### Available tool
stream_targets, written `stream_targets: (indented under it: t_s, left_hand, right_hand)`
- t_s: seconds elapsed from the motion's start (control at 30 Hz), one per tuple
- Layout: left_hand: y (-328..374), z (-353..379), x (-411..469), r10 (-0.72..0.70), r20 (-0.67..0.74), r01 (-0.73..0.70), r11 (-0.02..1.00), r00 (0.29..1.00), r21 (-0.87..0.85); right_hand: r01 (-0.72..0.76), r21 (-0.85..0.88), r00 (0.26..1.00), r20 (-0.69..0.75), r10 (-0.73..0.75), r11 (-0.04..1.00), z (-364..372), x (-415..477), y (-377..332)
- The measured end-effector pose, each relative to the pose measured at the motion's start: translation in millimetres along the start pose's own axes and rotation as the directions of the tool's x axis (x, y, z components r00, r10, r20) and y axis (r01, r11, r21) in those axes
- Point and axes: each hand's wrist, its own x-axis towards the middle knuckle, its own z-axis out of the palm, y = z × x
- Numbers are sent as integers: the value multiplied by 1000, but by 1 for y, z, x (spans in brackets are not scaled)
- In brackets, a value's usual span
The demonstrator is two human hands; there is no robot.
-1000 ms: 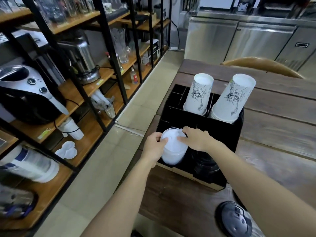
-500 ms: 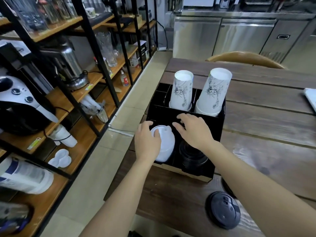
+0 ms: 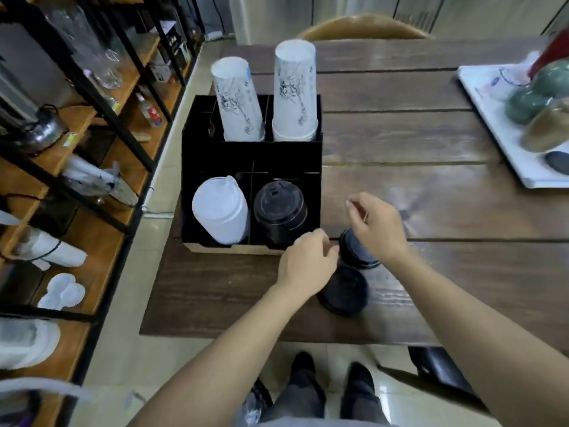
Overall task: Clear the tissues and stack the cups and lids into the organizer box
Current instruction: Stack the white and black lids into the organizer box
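Both hands hover low over the table's near edge, just right of the box. The left hand is curled, fingers half closed, its fingertips at the edge of two black lid stacks; whether it grips anything cannot be told, since the hand hides the contact. The right hand hangs above the farther stack with thumb and forefinger pinched close together and nothing visible between them.

The near lids lie just at 4 o'clock from the left hand, flat on the table, touching or overlapping the far lids, which sit under the right palm. Each stack is a short cylinder, its axis roughly upright, the far one leaning a little toward 11 o'clock. Tops face up. The left hand is nearer the near stack, the right nearer the far one.

From the hands the box lies at 10 to 11 o'clock, close by. Its front row holds white lids on the left and black lids on the right, both tilted back. So the loose stacks probably need a short carry up and leftward into the black compartment, tipped to match that lean.

Farther back, at 12 o'clock, two cup stacks stand upside down in the rear row: the left cups lean left, the right cups nearly upright.

No tissues can be seen.
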Motion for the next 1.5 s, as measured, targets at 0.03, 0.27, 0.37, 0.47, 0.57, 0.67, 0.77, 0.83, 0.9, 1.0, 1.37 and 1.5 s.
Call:
stream_targets:
  t_s: [0.03, 0.27, 0.37, 0.47, 0.57, 0.67, 0.77, 0.83, 0.9, 1.0, 1.37, 1.5]
  left_hand:
    - [-1, 7, 1, -41, 65, 36, 997, 997, 69]
    - [-9, 44, 2, -293, 322, 186, 927, 900, 326]
    - [-9, 53, 1, -288, 270, 214, 938, 919, 273]
    - [-9, 58, 4, -293, 258, 250, 950, 921, 185]
    - [-9, 58, 6, -319, 221, 322, 947, 922, 24]
    - [-5, 56, 8, -309, 145, 332, 926, 940, -179]
    - [10, 54, 15, -267, 68, 274, 899, 961, -342]
    - [21, 53, 25, -257, 54, 256, 879, 965, -402]
    - [30, 52, 36, -270, 71, 273, 861, 960, -430]
    - [36, 54, 50, -316, 103, 328, 834, 943, -444]
    - [37, 62, 61, -425, 206, 472, 793, 881, -385]
    - [39, 72, 70, -461, 170, 485, 751, 871, -448]
  right_hand:
    - [6, -14, 1000, -2, -6, 1000, -3, -11, 5]
    - [-44, -281, 973, 205, 105, 959, -2, -88, 38]
    - [-152, -339, 916, 305, 262, 928, 3, -104, 42]
    - [-238, -260, 898, 308, 314, 936, 3, -111, 43]
    - [-374, -81, 874, 301, 380, 924, 3, -113, 45]
    - [-446, 99, 879, 233, 416, 889, -2, -110, 40]
    - [-447, 215, 895, 119, 430, 869, -11, -93, 38]
    - [-457, 279, 888, 87, 452, 845, -16, -76, 39]
    - [-503, 314, 862, 105, 497, 805, -21, -56, 42]
    - [-582, 289, 813, 213, 541, 760, -21, -32, 55]
    - [-696, 135, 673, 463, 577, 705, -10, -20, 93]
    - [-704, 213, 671, 509, 538, 677, -16, -16, 87]
